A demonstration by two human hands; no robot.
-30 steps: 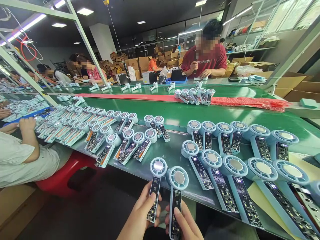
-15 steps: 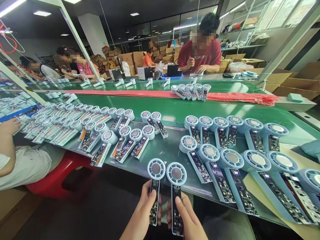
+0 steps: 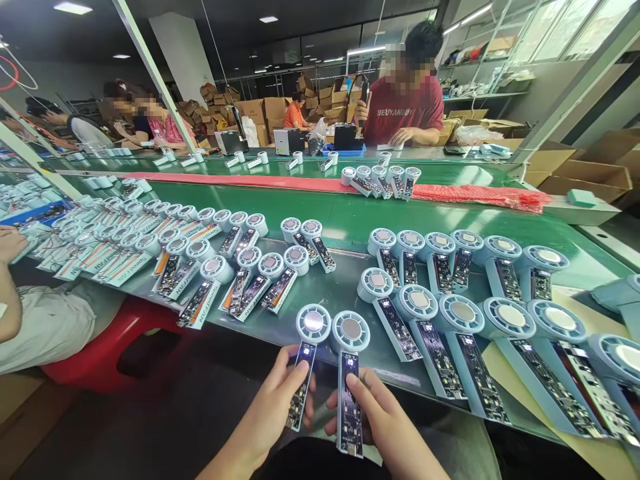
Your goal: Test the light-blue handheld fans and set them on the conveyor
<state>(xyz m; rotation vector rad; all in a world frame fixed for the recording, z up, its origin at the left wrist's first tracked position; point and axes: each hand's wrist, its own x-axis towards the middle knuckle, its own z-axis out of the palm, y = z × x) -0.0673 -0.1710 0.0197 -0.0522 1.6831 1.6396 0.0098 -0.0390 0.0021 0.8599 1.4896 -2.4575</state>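
Left hand [image 3: 273, 417] wrapped round the handle of the left fan unit [image 3: 306, 357], thumb pressed flat on its bare circuit board; right hand [image 3: 387, 427] gripping the right fan unit [image 3: 350, 373] the same way, thumb on the board. Two units held, one per hand, round heads side by side and almost touching, raised just over the near edge of the worktop [image 3: 345, 293]. Small lights glowing at the top of both boards, just beyond the thumb tips.

Right of the held pair, two rows of units [image 3: 463, 313] lying on the worktop: seven in the back row, six or seven in the front, the last one cut off by the frame edge. Left of the pair, a looser cluster [image 3: 250, 267] of a dozen or more, then a dense spread too packed to count. Beyond the pair, five more [image 3: 385, 180] bunched by the red strip [image 3: 480, 195].

Fingers of both hands hidden behind the handles. Wrists cut off at the bottom. Print on the boards too small to read.
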